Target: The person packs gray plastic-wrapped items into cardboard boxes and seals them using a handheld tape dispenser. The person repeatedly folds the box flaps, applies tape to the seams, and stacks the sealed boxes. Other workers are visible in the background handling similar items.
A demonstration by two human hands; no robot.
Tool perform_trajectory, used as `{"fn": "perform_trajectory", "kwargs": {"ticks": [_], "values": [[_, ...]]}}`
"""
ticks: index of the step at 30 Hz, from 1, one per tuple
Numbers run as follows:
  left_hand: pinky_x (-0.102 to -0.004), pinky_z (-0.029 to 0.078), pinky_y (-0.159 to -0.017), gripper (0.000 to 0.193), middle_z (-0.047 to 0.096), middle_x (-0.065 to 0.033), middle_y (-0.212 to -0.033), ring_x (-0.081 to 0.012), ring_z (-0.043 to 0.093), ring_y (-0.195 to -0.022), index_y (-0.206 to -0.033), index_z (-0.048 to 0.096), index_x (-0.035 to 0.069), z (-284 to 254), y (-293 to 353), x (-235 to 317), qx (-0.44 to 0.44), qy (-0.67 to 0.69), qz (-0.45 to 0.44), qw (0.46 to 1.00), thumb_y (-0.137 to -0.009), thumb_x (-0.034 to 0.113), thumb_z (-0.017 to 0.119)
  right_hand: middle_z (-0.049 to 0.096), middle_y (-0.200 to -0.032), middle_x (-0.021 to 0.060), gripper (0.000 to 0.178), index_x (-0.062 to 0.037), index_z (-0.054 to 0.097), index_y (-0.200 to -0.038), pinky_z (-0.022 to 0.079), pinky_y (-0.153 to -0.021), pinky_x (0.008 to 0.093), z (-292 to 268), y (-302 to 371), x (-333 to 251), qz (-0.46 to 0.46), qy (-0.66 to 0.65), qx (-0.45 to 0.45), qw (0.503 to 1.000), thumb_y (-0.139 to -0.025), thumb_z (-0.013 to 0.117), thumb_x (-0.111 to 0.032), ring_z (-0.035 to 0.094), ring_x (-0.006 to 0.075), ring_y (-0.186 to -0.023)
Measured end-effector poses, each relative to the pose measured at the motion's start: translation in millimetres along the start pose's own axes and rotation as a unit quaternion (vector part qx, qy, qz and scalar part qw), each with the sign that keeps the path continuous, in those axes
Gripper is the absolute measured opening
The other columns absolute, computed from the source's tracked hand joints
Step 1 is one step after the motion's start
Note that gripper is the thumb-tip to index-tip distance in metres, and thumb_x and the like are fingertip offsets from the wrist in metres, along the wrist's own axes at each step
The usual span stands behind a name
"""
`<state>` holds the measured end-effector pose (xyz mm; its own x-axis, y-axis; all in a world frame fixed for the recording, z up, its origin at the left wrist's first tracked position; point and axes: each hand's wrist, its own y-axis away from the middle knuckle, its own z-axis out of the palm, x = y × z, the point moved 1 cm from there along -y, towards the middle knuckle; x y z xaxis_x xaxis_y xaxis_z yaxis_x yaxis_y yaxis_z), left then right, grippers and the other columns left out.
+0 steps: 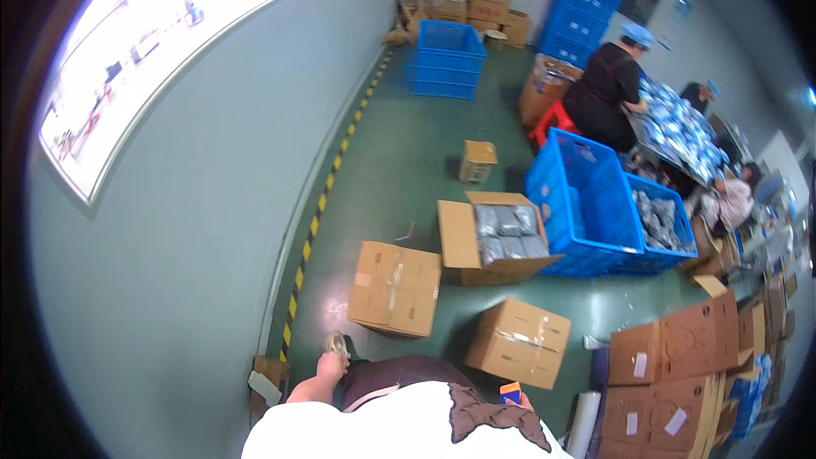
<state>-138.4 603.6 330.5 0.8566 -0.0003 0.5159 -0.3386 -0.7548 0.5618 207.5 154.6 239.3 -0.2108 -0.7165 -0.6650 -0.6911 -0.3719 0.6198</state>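
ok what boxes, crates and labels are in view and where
Sealed taped cardboard box: floor, ahead of left hand.
Second sealed box: to its right.
Open box: behind them, grey packets inside.
Blue crates: right of the open box.
Flattened cartons: lower right, white labels.

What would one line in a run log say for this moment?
left hand: holds tape roll | right hand: hidden | nearest: sealed box, second sealed box | beyond: open box of grey packets, blue crates

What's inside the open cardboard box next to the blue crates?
The open cardboard box holds silvery grey sealed packets, packed side by side. Anything beneath that top layer is covered.
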Motion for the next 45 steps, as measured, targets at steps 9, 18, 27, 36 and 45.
{"fn": "perform_trajectory", "kwargs": {"ticks": [9, 18, 27, 36, 45], "values": [[-0.0325, 0.048, -0.061, 0.017, 0.063, -0.0061, -0.063, -0.0188, 0.063, -0.063, -0.067, 0.066, 0.008, -189, -97, -120, 0.002, -0.056, -0.035, 0.998, -0.069, 0.025, 0.069, 0.059, -0.101, 0.0085, 0.043, -0.0047, 0.050, -0.111, 0.046, -0.077, 0.0338, 179, -11, -122, 0.088, 0.037, -0.068, 0.993, -0.075, 0.064, -0.022, 0.058, 0.0206, -0.089], [-0.0392, 0.048, -0.066, 0.018, 0.062, -0.0189, -0.073, -0.0309, 0.062, -0.071, -0.077, 0.065, 0.001, -335, -198, -203, 0.052, -0.053, -0.071, 0.995, -0.071, 0.018, 0.060, 0.060, -0.094, 0.0077, 0.037, -0.0065, 0.051, -0.111, 0.048, -0.070, 0.0382, 321, -25, -360, 0.221, -0.145, -0.077, 0.961, -0.078, 0.060, -0.017, 0.059, 0.0227, -0.079], [-0.0324, 0.050, -0.066, 0.014, 0.062, -0.0150, -0.076, -0.0254, 0.062, -0.071, -0.092, 0.055, -0.005, -391, -448, -39, 0.050, 0.220, 0.201, 0.953, -0.084, 0.005, 0.050, 0.062, -0.092, 0.0088, 0.033, -0.0069, 0.056, -0.104, 0.047, -0.070, 0.0349, 384, -87, -403, 0.237, -0.239, 0.020, 0.941, -0.076, 0.062, -0.022, 0.060, 0.0208, -0.078], [-0.0297, 0.050, -0.057, 0.013, 0.061, -0.0097, -0.073, -0.0176, 0.060, -0.067, -0.086, 0.056, -0.005, -490, -555, 72, -0.034, -0.030, 0.036, 0.998, -0.078, 0.005, 0.060, 0.061, -0.092, 0.0065, 0.037, -0.0065, 0.054, -0.107, 0.047, -0.071, 0.0314, 372, -242, -544, 0.105, -0.313, 0.121, 0.936, -0.075, 0.065, -0.022, 0.059, 0.0168, -0.079], [-0.0273, 0.049, -0.055, 0.010, 0.061, -0.0082, -0.070, -0.0155, 0.060, -0.062, -0.080, 0.058, -0.002, -447, -748, 269, -0.229, -0.244, 0.153, 0.930, -0.077, 0.008, 0.061, 0.053, -0.101, 0.0082, 0.050, -0.0116, 0.038, -0.124, 0.051, -0.063, 0.0360, 343, -299, -660, 0.107, -0.581, 0.211, 0.779, -0.081, 0.058, -0.027, 0.058, 0.0195, -0.075]]}}
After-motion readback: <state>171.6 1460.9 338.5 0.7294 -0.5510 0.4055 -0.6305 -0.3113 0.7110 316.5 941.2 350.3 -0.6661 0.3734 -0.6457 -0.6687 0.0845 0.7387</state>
